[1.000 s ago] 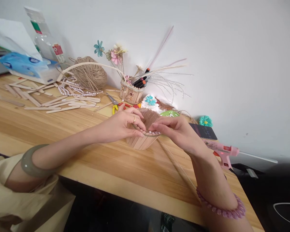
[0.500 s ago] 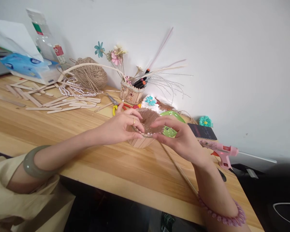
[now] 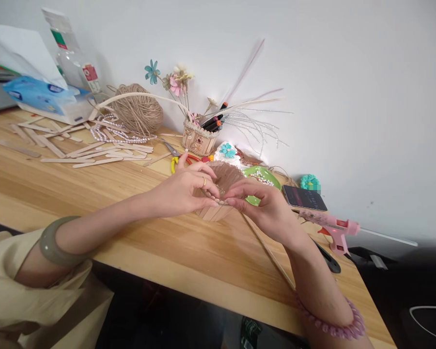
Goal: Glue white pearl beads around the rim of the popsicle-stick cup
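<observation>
A small round craft-stick basket [image 3: 214,213] stands on the table between my hands. Light beads or pearl trim show along its near rim. My left hand [image 3: 191,191] grips the left of that rim, with the thumb outside and a ringed finger over the edge. On the right side, my right hand [image 3: 263,208] pinches the rim between thumb and fingers; whether a loose bead is in the pinch is hidden. Just behind the right hand lies a green plate [image 3: 272,177] with small white and coloured beads on it.
Left are loose craft sticks [image 3: 94,156], pearl strings [image 3: 111,135] and a twine ball [image 3: 140,111]. Behind stands a decorated basket [image 3: 199,140] with flowers and markers; scissors [image 3: 172,150] lie before it. A phone [image 3: 305,198] and pink glue gun [image 3: 336,225] are right. A thin stick [image 3: 271,254] slants frontward.
My right hand has moved left and its fingers have closed at the basket's rim. More of the green plate and its beads shows. My left hand keeps its hold.
</observation>
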Demonstrator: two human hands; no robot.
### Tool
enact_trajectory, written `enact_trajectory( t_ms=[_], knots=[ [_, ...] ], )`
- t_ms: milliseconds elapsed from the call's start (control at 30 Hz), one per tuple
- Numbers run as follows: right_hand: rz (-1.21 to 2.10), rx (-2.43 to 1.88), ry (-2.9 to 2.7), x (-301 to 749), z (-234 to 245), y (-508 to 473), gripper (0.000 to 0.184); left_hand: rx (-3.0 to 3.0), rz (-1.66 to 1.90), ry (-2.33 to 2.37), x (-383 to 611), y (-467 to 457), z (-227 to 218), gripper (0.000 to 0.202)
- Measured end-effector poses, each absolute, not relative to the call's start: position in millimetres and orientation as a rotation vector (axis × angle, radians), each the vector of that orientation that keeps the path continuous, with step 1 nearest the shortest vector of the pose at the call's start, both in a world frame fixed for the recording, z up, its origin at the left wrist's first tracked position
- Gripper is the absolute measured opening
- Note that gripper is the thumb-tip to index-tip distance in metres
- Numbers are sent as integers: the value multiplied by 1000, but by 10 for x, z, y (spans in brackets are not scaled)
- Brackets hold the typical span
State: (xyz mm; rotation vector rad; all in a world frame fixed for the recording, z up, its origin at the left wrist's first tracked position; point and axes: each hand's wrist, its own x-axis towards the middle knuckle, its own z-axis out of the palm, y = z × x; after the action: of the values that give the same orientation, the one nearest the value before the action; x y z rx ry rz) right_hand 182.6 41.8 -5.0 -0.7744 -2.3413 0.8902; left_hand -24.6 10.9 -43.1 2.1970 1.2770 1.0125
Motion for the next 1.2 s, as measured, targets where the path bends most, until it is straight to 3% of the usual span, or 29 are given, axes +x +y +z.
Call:
enact_trajectory(
  t_ms=[733, 933, 1200],
  knots=[
    [853, -746, -2387, 1831, -49, 421, 8, 2230, 1023, 1282, -236, 104, -433, 3],
    [914, -811, -2378, 1830, -15, 395, 14, 2237, 995, 1282, -235, 104, -427, 3],
    [760, -760, -2440, 1841, -66, 410, 9, 2267, 1028, 1273, -241, 108, -445, 3]
  ],
)
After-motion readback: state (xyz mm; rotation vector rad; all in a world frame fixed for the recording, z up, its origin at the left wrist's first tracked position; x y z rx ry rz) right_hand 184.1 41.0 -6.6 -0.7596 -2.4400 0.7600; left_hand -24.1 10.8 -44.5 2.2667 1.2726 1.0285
